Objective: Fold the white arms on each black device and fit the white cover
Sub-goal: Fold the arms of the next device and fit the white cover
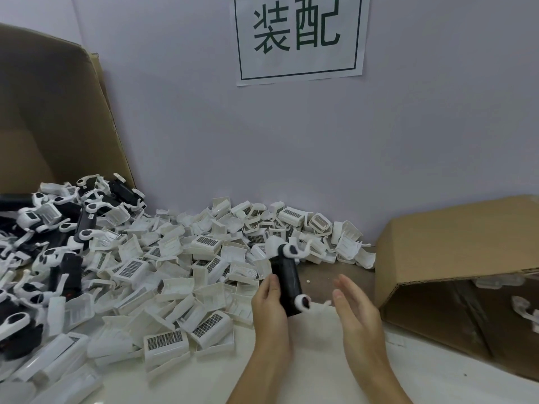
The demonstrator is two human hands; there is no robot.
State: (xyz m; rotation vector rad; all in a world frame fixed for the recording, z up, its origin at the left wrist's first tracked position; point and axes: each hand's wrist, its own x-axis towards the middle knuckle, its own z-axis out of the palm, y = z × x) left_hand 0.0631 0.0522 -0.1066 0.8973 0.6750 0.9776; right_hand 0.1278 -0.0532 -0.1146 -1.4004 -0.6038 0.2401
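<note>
- The black device [287, 282] is held up just below centre frame, long axis running roughly 11 to 5 o'clock, far end tipped toward the wall.
- A white arm [294, 247] sticks out at the top end, swung toward 2 o'clock; another white arm [309, 303] pokes out at the bottom end toward 3 o'clock. Both are motion-blurred, so I can't really make out their shape.
- Left hand [269, 307] grips the device from its 9 o'clock side, thumb on the black body; the fingers behind it are hidden.
- Right hand [354, 309] is loose, fingers straight, holding nothing, just beside the lower arm at 3 o'clock.
- Heap of white covers [175, 275] spreads from 9 to 12 o'clock of the hands, along the wall.
- More black devices with arms out are piled [58, 228] at far 9–10 o'clock, cut off by the frame edge, against a cardboard sheet [52, 112].
- Cardboard box [455, 243] lying on its side at 3 o'clock; the stuff inside is too dim to tell.
- Paper sign [300, 36] on the wall at 12 o'clock.
</note>
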